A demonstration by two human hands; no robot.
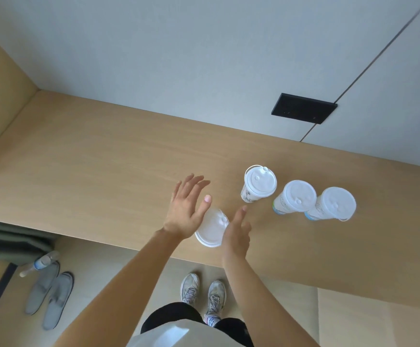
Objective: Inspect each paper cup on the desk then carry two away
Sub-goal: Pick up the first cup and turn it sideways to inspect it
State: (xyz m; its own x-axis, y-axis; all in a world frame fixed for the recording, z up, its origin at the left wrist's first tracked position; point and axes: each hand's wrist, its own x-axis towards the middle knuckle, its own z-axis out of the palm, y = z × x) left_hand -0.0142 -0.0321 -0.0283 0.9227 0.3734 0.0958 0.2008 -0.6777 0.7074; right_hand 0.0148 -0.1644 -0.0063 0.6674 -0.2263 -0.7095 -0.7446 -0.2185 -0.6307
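On the floor at far left lie a plastic bottle (40,262) on its side and a pair of grey slippers (50,295), close together and well apart from the desk's contents.

The wooden desk (98,171) runs across the view against a pale wall. A black panel (304,108) is set in the wall above the desk's right half.

The left hand (186,212) is spread flat, fingers extended, palm turned toward the nearest cup (211,230). The right hand (237,235) is likewise spread, fingers extended, on the cup's other side. This lidded white cup stands near the desk's front edge, between the two palms. Both hands overlap the lid's edges in the picture; whether either palm actually touches the cup cannot be told. Neither hand is closed around it.

To the right, three further lidded paper cups stand upright in a row, farther back on the desk:
- the second cup (259,184), printed side wall, lid plug standing up;
- the third cup (295,200), just beside the fourth;
- the fourth cup (334,204), nearest the desk's right end.

Below the desk, the person's two sneakers (204,294) stand on the floor.
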